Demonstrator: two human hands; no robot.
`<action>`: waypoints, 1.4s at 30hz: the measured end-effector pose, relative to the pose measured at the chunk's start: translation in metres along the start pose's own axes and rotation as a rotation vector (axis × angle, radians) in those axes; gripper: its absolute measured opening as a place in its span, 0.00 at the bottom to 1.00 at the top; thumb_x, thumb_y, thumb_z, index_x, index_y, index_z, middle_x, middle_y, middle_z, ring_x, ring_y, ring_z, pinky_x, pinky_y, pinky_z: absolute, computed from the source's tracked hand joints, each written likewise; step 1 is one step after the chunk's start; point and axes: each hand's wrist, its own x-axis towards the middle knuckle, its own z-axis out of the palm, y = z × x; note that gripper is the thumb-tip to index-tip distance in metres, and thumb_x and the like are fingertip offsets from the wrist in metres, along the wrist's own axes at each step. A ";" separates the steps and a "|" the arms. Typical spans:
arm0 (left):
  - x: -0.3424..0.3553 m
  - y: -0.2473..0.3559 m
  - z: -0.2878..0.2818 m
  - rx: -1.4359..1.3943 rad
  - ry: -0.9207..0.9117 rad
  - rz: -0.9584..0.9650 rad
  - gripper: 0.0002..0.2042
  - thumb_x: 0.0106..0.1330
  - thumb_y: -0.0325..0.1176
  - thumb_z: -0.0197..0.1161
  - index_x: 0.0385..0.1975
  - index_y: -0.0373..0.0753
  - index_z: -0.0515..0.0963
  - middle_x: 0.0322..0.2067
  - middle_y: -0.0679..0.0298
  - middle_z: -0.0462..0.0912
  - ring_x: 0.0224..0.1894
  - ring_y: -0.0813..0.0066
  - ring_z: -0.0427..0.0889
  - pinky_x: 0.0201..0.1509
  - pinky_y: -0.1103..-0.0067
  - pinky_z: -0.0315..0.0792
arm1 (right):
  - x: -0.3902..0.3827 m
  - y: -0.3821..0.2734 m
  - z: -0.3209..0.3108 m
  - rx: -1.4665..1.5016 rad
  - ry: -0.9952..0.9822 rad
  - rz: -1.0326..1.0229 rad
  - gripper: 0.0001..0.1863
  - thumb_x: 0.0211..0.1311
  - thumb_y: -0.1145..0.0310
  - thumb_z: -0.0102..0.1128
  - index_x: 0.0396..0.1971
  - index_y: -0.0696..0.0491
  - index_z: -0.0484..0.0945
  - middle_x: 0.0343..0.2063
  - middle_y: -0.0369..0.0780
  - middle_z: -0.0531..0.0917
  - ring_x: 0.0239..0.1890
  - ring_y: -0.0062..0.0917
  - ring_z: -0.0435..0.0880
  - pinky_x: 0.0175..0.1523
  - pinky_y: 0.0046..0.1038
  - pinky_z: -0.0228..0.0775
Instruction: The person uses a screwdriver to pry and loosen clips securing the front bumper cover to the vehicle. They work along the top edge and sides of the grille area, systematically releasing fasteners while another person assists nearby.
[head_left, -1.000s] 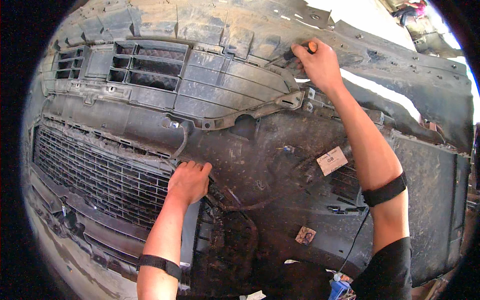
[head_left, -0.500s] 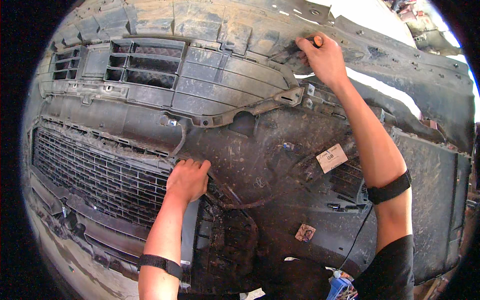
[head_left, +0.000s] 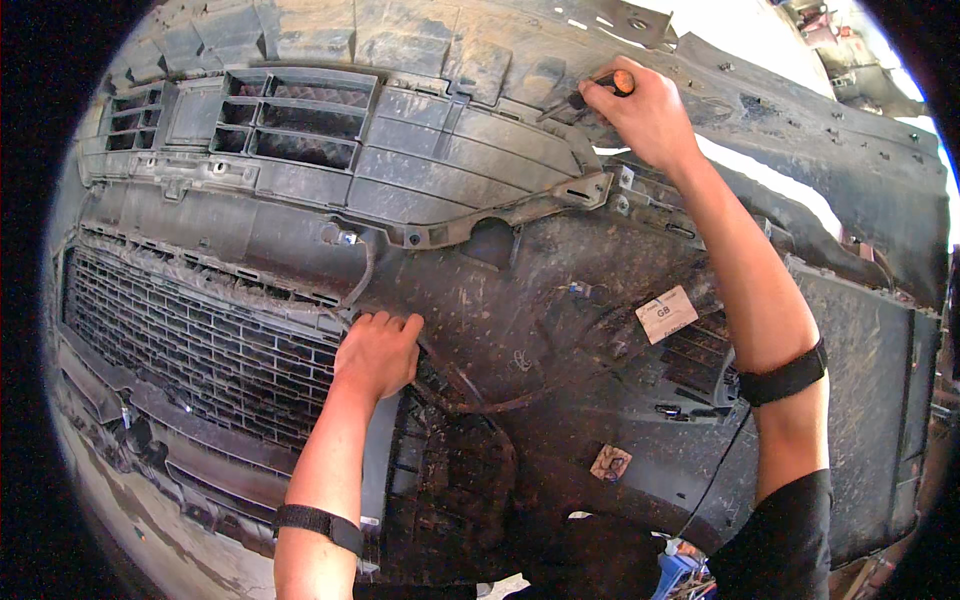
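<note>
A dirty black car bumper cover (head_left: 450, 285) lies with its inner side toward me. At the upper right my right hand (head_left: 640, 115) is closed round a screwdriver (head_left: 622, 83) with a black and orange handle. Its thin shaft points left and down to the upper edge of a ribbed plastic trim panel (head_left: 440, 165); whether the tip sits in a gap there I cannot tell. My left hand (head_left: 378, 352) grips the bumper at the right end of the mesh grille (head_left: 210, 345), fingers curled over an edge and their tips partly hidden.
A cable (head_left: 368, 270) with a connector hangs between the trim panel and the grille. A pale label (head_left: 666, 314) and a small brownish patch (head_left: 610, 462) are on the bumper's inner face. A blue object (head_left: 680, 575) shows at the lower edge.
My right hand has shifted slightly left with the screwdriver, and the handle's angle has changed a little. My left hand keeps its hold at the grille's end.
</note>
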 end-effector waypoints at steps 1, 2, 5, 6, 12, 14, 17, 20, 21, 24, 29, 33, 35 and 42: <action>0.000 0.000 -0.001 0.003 -0.003 -0.002 0.11 0.59 0.36 0.56 0.38 0.39 0.71 0.32 0.57 0.81 0.40 0.60 0.78 0.45 0.67 0.69 | 0.002 -0.005 -0.003 0.006 -0.025 0.048 0.16 0.55 0.60 0.61 0.31 0.60 0.79 0.20 0.39 0.81 0.22 0.22 0.81 0.33 0.26 0.74; 0.000 0.000 -0.001 0.011 -0.006 -0.005 0.11 0.59 0.36 0.57 0.38 0.39 0.71 0.32 0.57 0.81 0.40 0.60 0.78 0.46 0.67 0.69 | 0.005 -0.010 -0.005 -0.022 -0.056 0.116 0.16 0.54 0.60 0.61 0.30 0.61 0.79 0.20 0.40 0.81 0.22 0.23 0.82 0.32 0.27 0.74; 0.002 0.001 -0.003 0.007 -0.071 -0.022 0.12 0.59 0.36 0.57 0.38 0.39 0.71 0.32 0.58 0.81 0.40 0.60 0.78 0.46 0.68 0.68 | 0.014 -0.023 -0.011 0.032 -0.173 0.285 0.16 0.53 0.60 0.58 0.20 0.61 0.78 0.18 0.43 0.82 0.19 0.30 0.83 0.32 0.29 0.78; 0.002 0.001 -0.004 -0.004 -0.061 -0.022 0.12 0.58 0.37 0.57 0.38 0.39 0.71 0.32 0.58 0.81 0.40 0.61 0.78 0.46 0.68 0.68 | 0.017 -0.026 -0.013 0.077 -0.236 0.337 0.18 0.52 0.60 0.57 0.15 0.61 0.78 0.17 0.44 0.83 0.18 0.33 0.84 0.33 0.30 0.79; -0.001 0.002 -0.006 -0.012 -0.047 -0.016 0.12 0.58 0.37 0.58 0.39 0.40 0.72 0.33 0.59 0.81 0.40 0.62 0.77 0.47 0.69 0.68 | 0.028 -0.030 -0.015 0.020 -0.467 0.291 0.16 0.53 0.65 0.59 0.28 0.67 0.79 0.19 0.42 0.81 0.16 0.24 0.79 0.22 0.27 0.75; -0.002 0.001 -0.005 -0.006 -0.039 -0.008 0.12 0.58 0.37 0.58 0.39 0.40 0.72 0.33 0.59 0.81 0.40 0.62 0.77 0.47 0.69 0.68 | 0.025 -0.029 -0.013 0.045 -0.412 0.403 0.15 0.54 0.66 0.59 0.28 0.66 0.80 0.19 0.41 0.80 0.15 0.21 0.75 0.19 0.25 0.69; -0.003 0.000 -0.001 -0.009 -0.012 0.008 0.12 0.57 0.36 0.59 0.38 0.40 0.72 0.32 0.60 0.81 0.40 0.63 0.77 0.46 0.70 0.68 | 0.018 -0.026 -0.012 0.009 -0.383 0.360 0.14 0.54 0.66 0.60 0.29 0.65 0.81 0.18 0.40 0.80 0.15 0.21 0.74 0.20 0.25 0.68; -0.004 0.000 0.003 -0.018 0.086 0.043 0.11 0.56 0.35 0.60 0.36 0.40 0.72 0.30 0.61 0.81 0.37 0.63 0.77 0.43 0.70 0.68 | 0.015 -0.024 -0.012 0.011 -0.389 0.353 0.14 0.53 0.64 0.60 0.30 0.63 0.82 0.18 0.38 0.80 0.15 0.20 0.74 0.21 0.25 0.67; -0.004 -0.001 0.003 -0.006 0.096 0.044 0.10 0.56 0.35 0.60 0.36 0.40 0.72 0.29 0.61 0.80 0.37 0.63 0.77 0.43 0.70 0.68 | 0.016 -0.022 -0.012 -0.011 -0.390 0.349 0.14 0.53 0.64 0.60 0.30 0.62 0.82 0.17 0.38 0.79 0.15 0.20 0.74 0.21 0.25 0.67; -0.005 -0.001 0.005 -0.004 0.129 0.052 0.10 0.56 0.35 0.60 0.35 0.40 0.72 0.29 0.61 0.81 0.36 0.63 0.78 0.42 0.70 0.68 | 0.021 -0.016 -0.014 0.020 -0.385 0.307 0.15 0.50 0.63 0.60 0.25 0.63 0.82 0.17 0.40 0.81 0.14 0.23 0.76 0.23 0.27 0.71; -0.004 0.000 0.007 0.017 0.130 0.049 0.09 0.57 0.35 0.59 0.34 0.40 0.72 0.29 0.61 0.81 0.36 0.64 0.78 0.41 0.70 0.68 | 0.017 -0.003 -0.018 -0.150 -0.321 0.018 0.15 0.44 0.67 0.58 0.32 0.58 0.83 0.23 0.48 0.83 0.24 0.33 0.82 0.38 0.32 0.75; -0.002 0.000 0.004 0.010 0.104 0.031 0.09 0.57 0.35 0.58 0.34 0.40 0.72 0.28 0.60 0.81 0.36 0.63 0.78 0.41 0.70 0.68 | 0.018 -0.003 -0.022 -0.232 -0.373 -0.103 0.17 0.45 0.71 0.57 0.39 0.54 0.83 0.30 0.50 0.83 0.33 0.37 0.83 0.43 0.32 0.74; -0.002 0.000 0.001 -0.026 0.088 0.010 0.10 0.57 0.36 0.58 0.35 0.40 0.71 0.28 0.60 0.81 0.36 0.63 0.78 0.42 0.69 0.68 | 0.029 -0.010 -0.025 -0.359 -0.475 -0.224 0.17 0.50 0.72 0.60 0.43 0.57 0.81 0.36 0.48 0.84 0.38 0.33 0.83 0.45 0.31 0.73; 0.000 0.001 -0.004 -0.064 -0.002 -0.025 0.13 0.57 0.36 0.59 0.39 0.38 0.73 0.28 0.57 0.82 0.38 0.61 0.79 0.44 0.69 0.69 | 0.046 -0.051 -0.018 -0.617 -0.579 -0.471 0.17 0.57 0.61 0.61 0.40 0.58 0.81 0.32 0.51 0.82 0.37 0.43 0.83 0.46 0.38 0.74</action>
